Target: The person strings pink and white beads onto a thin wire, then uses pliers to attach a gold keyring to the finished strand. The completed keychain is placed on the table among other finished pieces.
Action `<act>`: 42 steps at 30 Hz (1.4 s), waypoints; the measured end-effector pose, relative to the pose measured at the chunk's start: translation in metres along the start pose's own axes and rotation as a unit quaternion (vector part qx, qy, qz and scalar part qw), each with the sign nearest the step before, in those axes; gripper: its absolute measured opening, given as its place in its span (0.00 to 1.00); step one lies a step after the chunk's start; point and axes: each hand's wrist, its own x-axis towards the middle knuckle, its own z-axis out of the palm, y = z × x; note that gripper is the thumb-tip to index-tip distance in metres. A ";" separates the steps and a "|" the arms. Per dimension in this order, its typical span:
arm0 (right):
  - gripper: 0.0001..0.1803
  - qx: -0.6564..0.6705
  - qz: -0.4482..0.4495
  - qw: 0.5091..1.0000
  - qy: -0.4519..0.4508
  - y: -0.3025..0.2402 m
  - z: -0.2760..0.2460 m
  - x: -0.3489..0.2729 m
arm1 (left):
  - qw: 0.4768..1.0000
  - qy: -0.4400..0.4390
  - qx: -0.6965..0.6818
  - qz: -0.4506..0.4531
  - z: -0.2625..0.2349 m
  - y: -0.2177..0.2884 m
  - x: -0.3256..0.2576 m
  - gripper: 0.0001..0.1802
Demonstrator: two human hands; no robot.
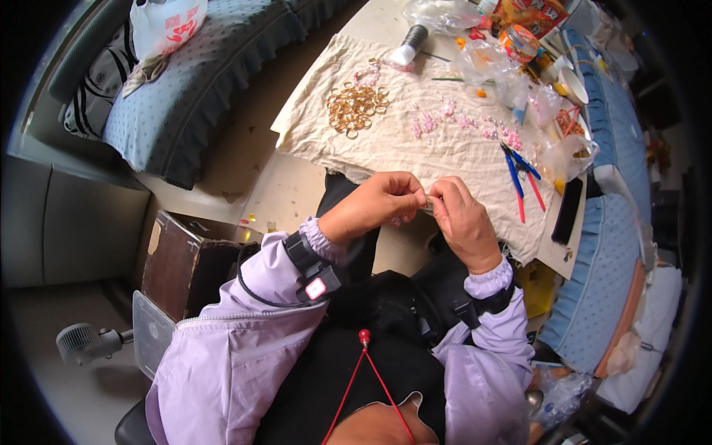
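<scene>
My left hand and my right hand meet above my lap at the near edge of the cloth. Both are closed in a pinch, fingertips almost touching. What they grip is tiny and mostly hidden; a bit of pink shows under the left fingers. Beyond them, a beige cloth covers the table. On it lie a heap of gold-coloured rings, scattered pink beads and a pink beaded strand. To the right of my right hand rest pliers with red and blue handles.
Clear plastic bags, an orange-lidded jar and a tub of small orange-red pieces crowd the table's far right. A black case lies at the right edge. Left stand a brown box and a blue-covered sofa.
</scene>
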 end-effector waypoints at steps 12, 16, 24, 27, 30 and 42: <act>0.07 0.014 0.029 0.999 -0.044 -0.004 -0.017 -0.002 | 0.996 0.045 0.067 0.036 0.013 -0.004 0.002 0.07; 0.05 0.270 0.207 0.940 0.012 -0.001 -0.003 -0.006 | 0.992 0.056 0.034 0.104 0.020 -0.010 0.005 0.07; 0.06 0.179 0.146 0.973 -0.012 0.002 -0.015 -0.008 | 0.994 -0.055 -0.100 0.001 0.008 -0.010 0.001 0.09; 0.07 0.133 0.098 0.986 -0.026 -0.001 -0.022 -0.006 | 0.987 -0.092 -0.135 -0.004 0.005 -0.011 0.000 0.10; 0.07 0.128 0.083 0.988 -0.040 -0.003 -0.028 -0.004 | 0.984 -0.112 -0.137 0.006 0.003 -0.011 -0.001 0.09; 0.06 0.149 0.084 0.983 -0.063 -0.008 -0.035 0.000 | 0.984 -0.111 -0.139 0.025 0.004 -0.013 0.000 0.08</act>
